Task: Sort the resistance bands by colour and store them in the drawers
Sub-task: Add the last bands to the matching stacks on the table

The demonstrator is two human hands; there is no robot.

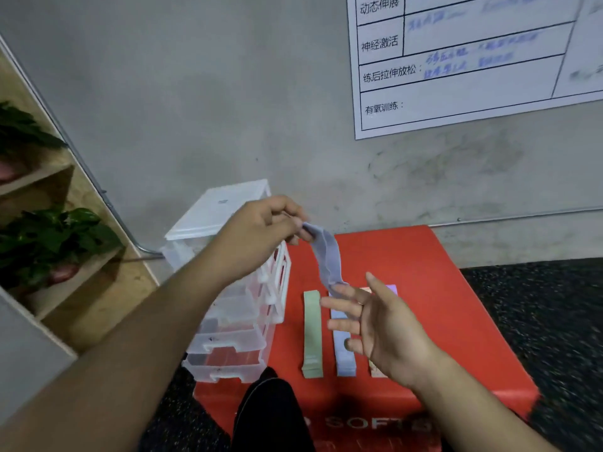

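Note:
My left hand (261, 234) pinches the top end of a pale blue resistance band (326, 256), which hangs down in the air above the red box. My right hand (375, 318) is open beneath it, palm up, with the band's lower end touching its fingertips. On the red box lie a green stack of bands (312, 334), a blue stack (342, 347) and a pinkish stack (375, 370) largely hidden by my right hand; a purple band (390, 288) shows past my fingers. The clear plastic drawer unit (235, 321) stands left of the bands, with its lower drawers pulled out.
The red soft box (440, 288) stands against a grey wall. A wooden shelf with green plants (49, 236) is at the left. A white chart (473, 60) hangs on the wall. Dark speckled floor (538, 305) lies to the right. My knee (270, 409) is in front of the box.

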